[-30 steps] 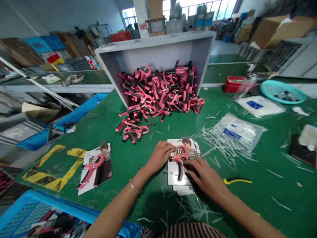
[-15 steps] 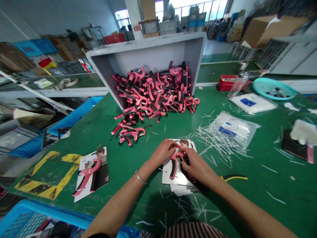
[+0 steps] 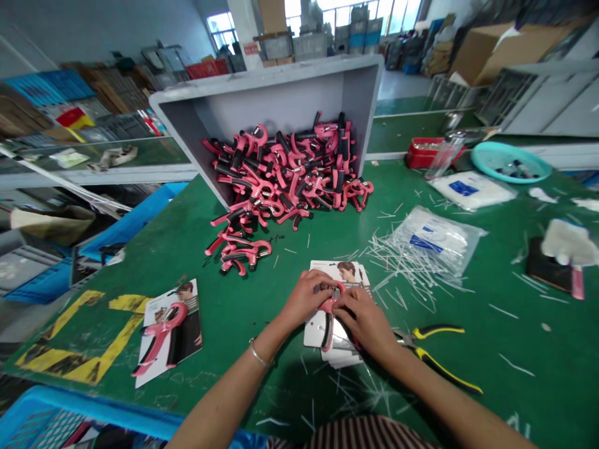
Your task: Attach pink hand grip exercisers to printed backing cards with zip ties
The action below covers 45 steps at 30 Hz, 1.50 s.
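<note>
My left hand (image 3: 306,299) and right hand (image 3: 362,321) are both closed around the head of a pink-and-black hand gripper (image 3: 328,318), with my fingers (image 3: 322,293) curled over it from either side. It lies on a stack of printed cards (image 3: 314,330) at the near edge of the green workbench (image 3: 187,249), its black handle pointing toward me. Just right of my right hand lie yellow-and-black pliers (image 3: 435,358), and white plastic tie offcuts (image 3: 402,265) are scattered farther right. Another pink gripper on a card (image 3: 168,333) lies to my left, on yellow floor-style tape (image 3: 124,304). Far ahead, a heap of loose grippers (image 3: 281,174) spills from a grey bin (image 3: 266,78).
</note>
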Motion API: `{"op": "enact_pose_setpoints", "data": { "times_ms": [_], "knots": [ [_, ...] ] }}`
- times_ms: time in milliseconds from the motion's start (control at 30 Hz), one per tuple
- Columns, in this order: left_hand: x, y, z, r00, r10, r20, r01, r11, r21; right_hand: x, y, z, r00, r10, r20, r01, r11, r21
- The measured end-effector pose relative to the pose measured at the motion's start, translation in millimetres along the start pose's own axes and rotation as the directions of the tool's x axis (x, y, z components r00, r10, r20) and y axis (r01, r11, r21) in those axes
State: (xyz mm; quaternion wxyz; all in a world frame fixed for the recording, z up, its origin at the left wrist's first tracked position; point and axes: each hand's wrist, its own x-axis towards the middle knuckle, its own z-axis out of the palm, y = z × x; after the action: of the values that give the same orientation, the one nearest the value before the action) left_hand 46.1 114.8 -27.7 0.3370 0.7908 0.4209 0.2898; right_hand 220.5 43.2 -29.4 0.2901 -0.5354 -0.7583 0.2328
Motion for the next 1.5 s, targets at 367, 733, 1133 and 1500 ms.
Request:
{"op": "enact_pose_setpoints", "data": {
  "times_ms": [367, 733, 1133, 1500],
  "knots": [
    [-10.7, -2.5, 8.8, 0.997, -0.044, -0.069, 0.045, 0.999, 0.019, 6.5, 10.5, -2.1, 0.996, 0.073, -0.056, -0.056, 0.965, 0.256],
    [-13.6, -6.3, 11.9, 0.992, -0.091, -0.087, 0.088, 0.995, -0.041, 10.9, 11.5, -3.0, 0.996, -0.024, 0.081, 0.010, 0.985, 0.171],
    [-15.8, -7.6, 9.4, 0.997, -0.063, -0.055, 0.060, 0.996, -0.061, 15.0, 11.5, -6.8, 0.989, -0.025, 0.147, 0.000, 0.986, 0.165],
    [-18.6, -5.3, 2.9, 0.999, -0.011, 0.035, 0.016, 0.993, -0.119, 16.8, 17.4, 0.8, 1.000, -0.004, 0.031, -0.005, 0.963, 0.271]
  ]
}}
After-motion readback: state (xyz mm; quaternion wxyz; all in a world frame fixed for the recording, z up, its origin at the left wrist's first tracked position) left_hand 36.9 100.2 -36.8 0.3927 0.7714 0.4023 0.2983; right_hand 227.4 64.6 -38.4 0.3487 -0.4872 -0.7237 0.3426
